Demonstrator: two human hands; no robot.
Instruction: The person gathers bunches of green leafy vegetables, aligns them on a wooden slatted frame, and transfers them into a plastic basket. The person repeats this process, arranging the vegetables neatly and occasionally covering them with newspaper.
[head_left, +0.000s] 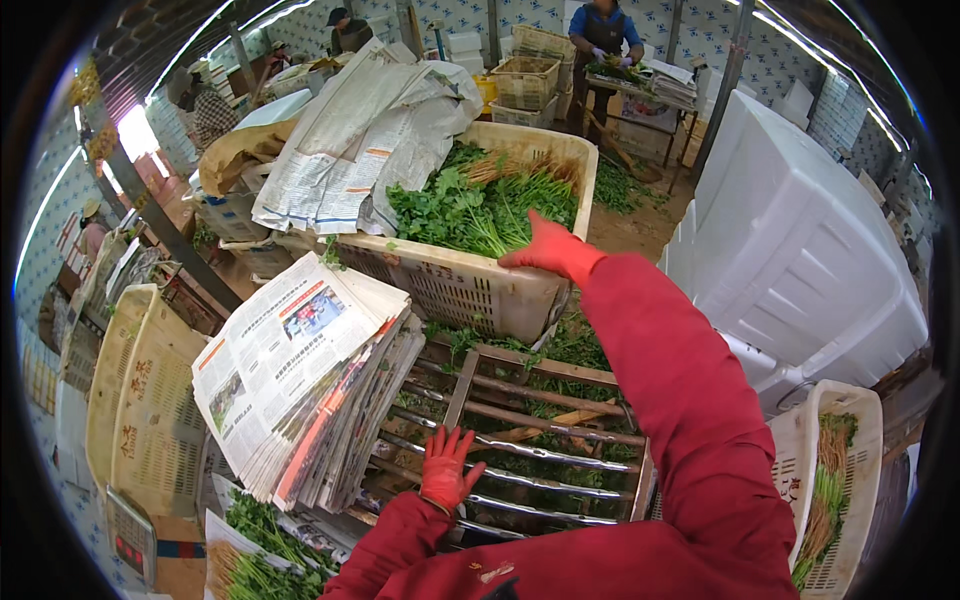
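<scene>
My right hand (551, 247), in an orange-red rubber glove, reaches to the near rim of a large plastic crate (442, 259); whether it grips the rim or the greens, I cannot tell. Leafy green herbs (487, 206) with brown roots fill that crate, partly covered by newspaper sheets (360, 142). Lower down, my left hand (448, 466), gloved alike, has its fingers spread over the metal bars of a rack (540, 450) and holds nothing. A thick stack of newspapers (300, 360) lies at the rack's left end.
White foam boxes (795, 247) stand at the right, above a crate (862, 465) of rooted greens. Yellowish crates (154, 382) and a digital scale (131, 534) are at the left. More greens (262, 540) lie at lower left. Co-workers (606, 45) stand farther back.
</scene>
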